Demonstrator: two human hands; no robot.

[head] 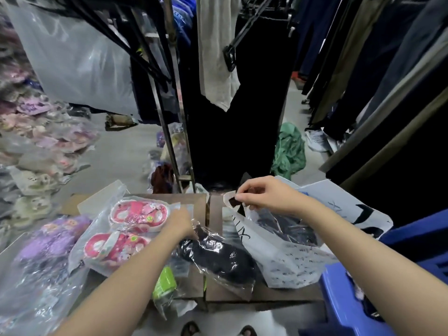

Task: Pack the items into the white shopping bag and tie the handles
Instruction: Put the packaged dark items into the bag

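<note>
Two forearms reach in from the bottom of the frame, hands well apart. Right of centre, the right hand [264, 195] pinches the cut-out handle of the white shopping bag [291, 263] and holds its mouth up; something dark shows inside. At centre the left hand [180, 223] rests on crinkled clear wrap between the pink sandals [138, 214] and the black packet [218, 258]; whether its fingers have closed I cannot tell. Those packets look light, soft and slippery, so I'd bunch the loose film, not the goods. Lower left lie a green packet [164, 282] and purple sandals [48, 243].
</note>
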